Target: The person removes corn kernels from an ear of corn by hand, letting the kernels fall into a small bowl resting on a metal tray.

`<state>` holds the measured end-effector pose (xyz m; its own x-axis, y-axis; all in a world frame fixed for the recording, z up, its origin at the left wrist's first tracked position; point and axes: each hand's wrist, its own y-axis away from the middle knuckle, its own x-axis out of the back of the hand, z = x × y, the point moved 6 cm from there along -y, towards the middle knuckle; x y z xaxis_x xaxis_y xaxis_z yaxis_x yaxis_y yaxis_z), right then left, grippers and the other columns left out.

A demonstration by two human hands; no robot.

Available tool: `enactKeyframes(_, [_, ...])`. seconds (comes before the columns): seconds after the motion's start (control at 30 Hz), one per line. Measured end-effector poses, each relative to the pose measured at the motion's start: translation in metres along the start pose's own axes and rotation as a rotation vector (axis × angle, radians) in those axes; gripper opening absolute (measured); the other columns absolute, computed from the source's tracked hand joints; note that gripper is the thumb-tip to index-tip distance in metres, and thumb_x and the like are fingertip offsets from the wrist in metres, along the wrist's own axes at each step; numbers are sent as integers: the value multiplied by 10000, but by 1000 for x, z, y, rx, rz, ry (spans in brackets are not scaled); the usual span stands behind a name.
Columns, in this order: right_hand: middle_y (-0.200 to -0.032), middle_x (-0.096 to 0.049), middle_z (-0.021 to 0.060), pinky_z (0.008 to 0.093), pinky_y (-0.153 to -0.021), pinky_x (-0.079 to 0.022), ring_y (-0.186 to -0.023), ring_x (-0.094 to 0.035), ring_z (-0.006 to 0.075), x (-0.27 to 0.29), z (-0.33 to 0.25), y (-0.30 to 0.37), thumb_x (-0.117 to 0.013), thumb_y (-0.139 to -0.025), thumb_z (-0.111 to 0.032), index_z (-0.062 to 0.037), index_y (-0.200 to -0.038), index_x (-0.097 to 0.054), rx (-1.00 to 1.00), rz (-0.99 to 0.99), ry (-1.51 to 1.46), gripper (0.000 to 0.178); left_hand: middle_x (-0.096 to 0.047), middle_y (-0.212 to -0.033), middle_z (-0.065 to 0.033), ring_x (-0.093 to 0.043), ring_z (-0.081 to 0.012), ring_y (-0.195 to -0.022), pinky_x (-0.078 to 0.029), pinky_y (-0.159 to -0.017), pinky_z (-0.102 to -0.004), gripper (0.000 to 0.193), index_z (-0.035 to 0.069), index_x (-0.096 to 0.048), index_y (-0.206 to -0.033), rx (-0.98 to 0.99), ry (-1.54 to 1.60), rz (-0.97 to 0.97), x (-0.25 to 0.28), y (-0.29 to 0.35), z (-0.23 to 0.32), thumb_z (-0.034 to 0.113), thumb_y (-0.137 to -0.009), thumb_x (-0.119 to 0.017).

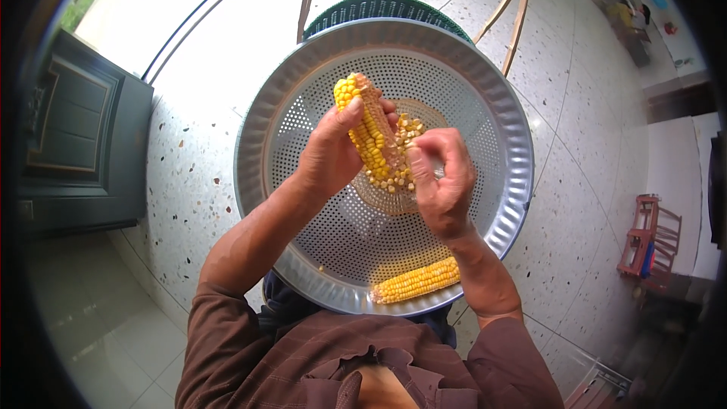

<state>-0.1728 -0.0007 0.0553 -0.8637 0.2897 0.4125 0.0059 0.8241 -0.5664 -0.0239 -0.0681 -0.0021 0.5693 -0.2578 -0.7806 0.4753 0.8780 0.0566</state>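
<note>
My left hand point(333, 148) grips a yellow corn cob point(366, 117), partly stripped along one side, and holds it upright over a wide perforated metal tray point(310, 113). My right hand point(441, 174) presses its thumb and fingers against the cob's lower part, where kernels come loose. A small heap of loose kernels point(401, 174) lies in the middle of the tray under the hands. A second, whole corn cob point(416, 280) lies on the tray's near side, close to my right forearm.
The tray rests on my lap above a speckled terrazzo floor. A green plastic basket point(382, 7) and wooden chair legs point(519, 7) stand just beyond the tray. A dark wooden door point(76, 136) is at the left, and a small red wooden stool point(644, 235) at the right.
</note>
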Motion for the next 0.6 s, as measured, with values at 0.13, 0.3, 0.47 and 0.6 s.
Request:
enactKeyframes(0.13, [-925,-645,51,259,-722,-540,-808,-631,112,12,21,3,-664,-1018,-90,-5,-1039,-628,-258,78,-200,94,-604,-1213,-162,-616,-255,-1151,-482,-1091,-415,616,-28,-496,-1363,-46,108,51,7,-4,11,405,-966,-680])
enactKeyframes(0.3, [-905,-636,6,233,-747,-521,-816,-599,64,18,32,2,-641,-1039,-111,3,-1079,-654,-358,107,-260,122,-589,-1195,-171,-615,-256,-1143,-505,-1078,-406,602,-48,-483,-1357,-63,194,41,11,-7,16,380,-979,-672])
enactKeyframes(0.47, [-975,-660,24,242,-781,-535,-850,-623,93,15,32,-2,-637,-1033,-100,10,-1119,-693,-362,63,-200,150,-590,-1194,-179,-628,-259,-1130,-506,-1078,-411,602,-50,-477,-1364,-64,200,14,9,-7,17,371,-981,-673])
enactKeyframes(0.6, [-1043,-677,57,254,-796,-553,-874,-652,124,13,32,-2,-640,-1021,-75,15,-1145,-704,-322,22,-166,166,-592,-1197,-180,-634,-260,-1125,-506,-1077,-411,616,-52,-475,-1367,-57,200,13,11,-6,15,378,-975,-678])
